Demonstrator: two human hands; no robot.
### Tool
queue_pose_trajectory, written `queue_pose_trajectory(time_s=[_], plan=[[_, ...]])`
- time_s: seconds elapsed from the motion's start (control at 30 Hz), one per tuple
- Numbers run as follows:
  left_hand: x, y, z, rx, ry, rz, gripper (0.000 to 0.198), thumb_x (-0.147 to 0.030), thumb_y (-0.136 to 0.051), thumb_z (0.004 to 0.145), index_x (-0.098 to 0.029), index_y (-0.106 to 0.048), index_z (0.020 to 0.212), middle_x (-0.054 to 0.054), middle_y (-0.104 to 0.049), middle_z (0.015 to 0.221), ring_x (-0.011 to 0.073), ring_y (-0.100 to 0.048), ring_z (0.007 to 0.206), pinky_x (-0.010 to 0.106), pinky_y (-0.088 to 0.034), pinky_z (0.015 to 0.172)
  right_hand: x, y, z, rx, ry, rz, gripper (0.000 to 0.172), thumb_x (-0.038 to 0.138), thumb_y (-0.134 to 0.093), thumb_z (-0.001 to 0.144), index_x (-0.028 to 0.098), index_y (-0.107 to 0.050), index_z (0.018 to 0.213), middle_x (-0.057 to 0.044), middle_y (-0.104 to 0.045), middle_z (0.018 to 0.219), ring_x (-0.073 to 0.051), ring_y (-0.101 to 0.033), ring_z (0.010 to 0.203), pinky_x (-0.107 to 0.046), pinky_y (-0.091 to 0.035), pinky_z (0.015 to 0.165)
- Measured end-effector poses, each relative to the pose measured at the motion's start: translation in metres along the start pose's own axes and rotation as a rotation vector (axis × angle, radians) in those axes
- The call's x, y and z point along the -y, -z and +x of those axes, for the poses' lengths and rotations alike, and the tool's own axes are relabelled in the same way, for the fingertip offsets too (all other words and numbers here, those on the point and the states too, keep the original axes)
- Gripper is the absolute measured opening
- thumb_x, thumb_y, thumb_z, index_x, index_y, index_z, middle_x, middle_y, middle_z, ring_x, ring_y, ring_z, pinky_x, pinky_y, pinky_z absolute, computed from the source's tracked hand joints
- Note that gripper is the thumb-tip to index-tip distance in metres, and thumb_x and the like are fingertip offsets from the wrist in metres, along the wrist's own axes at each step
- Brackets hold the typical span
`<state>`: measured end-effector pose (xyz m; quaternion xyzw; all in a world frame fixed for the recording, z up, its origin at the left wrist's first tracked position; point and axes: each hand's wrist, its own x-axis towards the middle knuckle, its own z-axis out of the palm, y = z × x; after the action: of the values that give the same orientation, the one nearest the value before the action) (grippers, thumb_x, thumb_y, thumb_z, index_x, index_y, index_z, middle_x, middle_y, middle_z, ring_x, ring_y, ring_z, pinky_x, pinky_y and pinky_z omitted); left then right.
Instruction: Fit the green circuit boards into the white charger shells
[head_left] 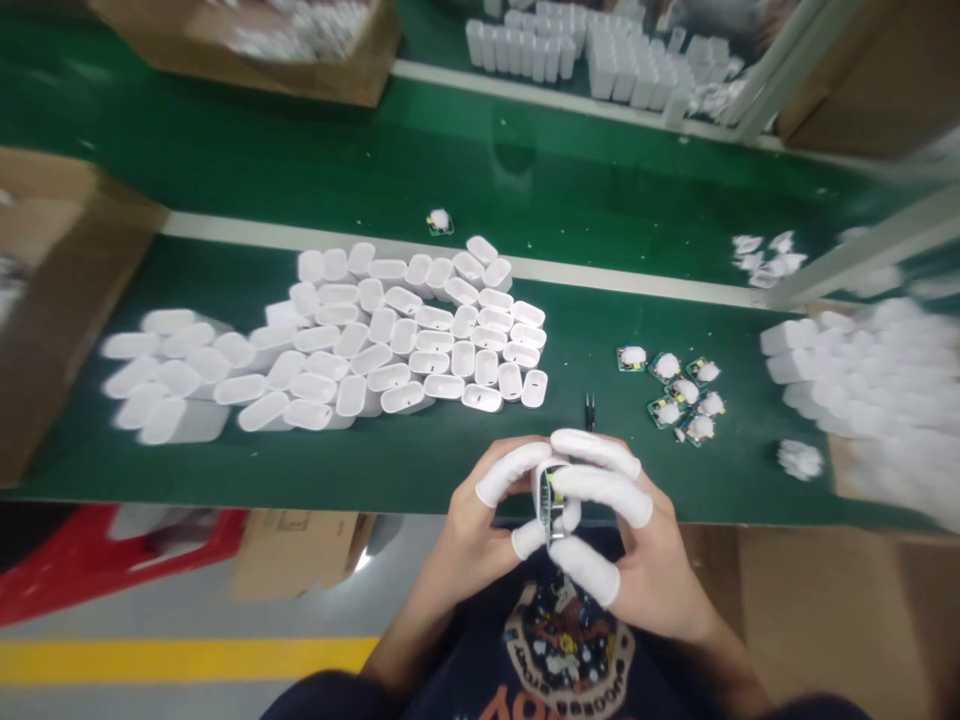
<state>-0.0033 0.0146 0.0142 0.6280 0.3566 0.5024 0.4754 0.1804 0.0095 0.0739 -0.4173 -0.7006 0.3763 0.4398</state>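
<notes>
Both hands pinch one white plastic shell (553,497) holding a small circuit board: left hand (480,530), right hand (637,540), just above the green tabletop (420,460) edge.

Before me the green counter (450,190) carries many white shells (420,340), small circuit boards (679,392) further right, and a cardboard box (52,290) at left.

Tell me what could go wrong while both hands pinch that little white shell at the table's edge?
The shell, pinched between the left hand and right hand in white finger covers, might slip and fall past the near edge of the table. A careless reach could scatter the loose circuit boards nearby.
</notes>
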Motion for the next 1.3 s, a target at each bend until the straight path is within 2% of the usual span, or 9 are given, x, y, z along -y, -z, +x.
queue_pose_trajectory(time_s=[0.13,0.23,0.43,0.6,0.73,0.83,0.93,1.07,1.3], plan=[[0.005,-0.001,0.001,0.020,-0.087,0.121,0.054,-0.025,-0.078,0.094,-0.028,-0.058,0.144,0.014,-0.069,0.134,0.0277,-0.074,0.121,0.031,-0.067,0.090,-0.002,0.003,-0.009,0.064,-0.305,0.088,0.066,0.037,-0.083,0.091,0.028,-0.055,0.150,-0.015,-0.058,0.158,-0.034,-0.057,0.146,-0.052,-0.050,0.120],[0.005,-0.002,0.004,0.042,-0.184,0.238,0.051,-0.028,-0.073,0.098,-0.027,-0.057,0.146,0.014,-0.072,0.129,0.0280,-0.075,0.119,0.037,-0.067,0.095,-0.004,0.006,-0.012,0.101,-0.433,0.159,0.063,0.038,-0.083,0.090,0.026,-0.058,0.146,-0.017,-0.059,0.157,-0.034,-0.060,0.142,-0.049,-0.058,0.111],[0.003,-0.007,0.005,0.077,-0.251,0.288,0.049,-0.024,-0.067,0.100,-0.023,-0.054,0.148,0.015,-0.072,0.129,0.0254,-0.076,0.117,0.032,-0.066,0.095,-0.008,0.007,-0.009,0.061,-0.398,0.248,0.047,0.033,-0.083,0.090,0.027,-0.066,0.134,-0.015,-0.065,0.148,-0.030,-0.068,0.131,-0.039,-0.066,0.097],[0.002,-0.010,0.001,0.075,-0.180,0.300,0.051,-0.021,-0.070,0.098,-0.025,-0.056,0.146,0.013,-0.073,0.128,0.0242,-0.076,0.114,0.032,-0.066,0.095,-0.014,0.001,-0.008,0.006,-0.436,0.254,0.040,0.026,-0.082,0.089,0.026,-0.069,0.127,-0.013,-0.071,0.138,-0.025,-0.074,0.117,-0.033,-0.067,0.086],[0.002,-0.012,-0.002,0.082,-0.087,0.140,0.052,-0.023,-0.077,0.094,-0.028,-0.059,0.143,0.011,-0.072,0.129,0.0244,-0.076,0.114,0.030,-0.067,0.089,-0.028,0.010,-0.012,0.107,-0.421,0.563,0.049,0.032,-0.084,0.088,0.029,-0.068,0.134,-0.012,-0.066,0.146,-0.024,-0.074,0.119,-0.033,-0.066,0.088],[0.004,-0.014,-0.001,0.105,-0.048,0.009,0.053,-0.023,-0.080,0.092,-0.029,-0.060,0.141,0.011,-0.071,0.128,0.0250,-0.076,0.114,0.027,-0.068,0.083,-0.041,0.020,-0.015,0.178,-0.428,0.770,0.048,0.037,-0.082,0.092,0.031,-0.068,0.137,-0.010,-0.071,0.140,-0.023,-0.072,0.124,-0.038,-0.061,0.102],[0.004,-0.016,0.002,0.135,-0.037,0.005,0.054,-0.023,-0.081,0.091,-0.030,-0.061,0.140,0.012,-0.072,0.130,0.0267,-0.076,0.116,0.028,-0.068,0.082,-0.048,0.023,-0.018,0.124,-0.488,0.757,0.046,0.037,-0.087,0.088,0.028,-0.072,0.130,-0.008,-0.076,0.128,-0.021,-0.073,0.121,-0.037,-0.057,0.108],[0.000,-0.017,0.005,0.171,-0.076,0.072,0.052,-0.023,-0.079,0.093,-0.029,-0.060,0.141,0.012,-0.074,0.129,0.0263,-0.076,0.117,0.032,-0.068,0.089,-0.040,0.022,-0.020,0.111,-0.494,0.739,0.046,0.039,-0.088,0.086,0.026,-0.071,0.127,-0.010,-0.072,0.132,-0.024,-0.073,0.120,-0.032,-0.066,0.088],[0.002,-0.018,0.003,0.154,-0.127,0.178,0.054,-0.023,-0.079,0.093,-0.028,-0.059,0.143,0.011,-0.076,0.125,0.0252,-0.078,0.112,0.032,-0.068,0.090,-0.032,0.025,-0.016,0.111,-0.438,0.572,0.037,0.032,-0.078,0.097,0.027,-0.071,0.133,-0.012,-0.072,0.140,-0.025,-0.072,0.127,-0.042,-0.057,0.110]])
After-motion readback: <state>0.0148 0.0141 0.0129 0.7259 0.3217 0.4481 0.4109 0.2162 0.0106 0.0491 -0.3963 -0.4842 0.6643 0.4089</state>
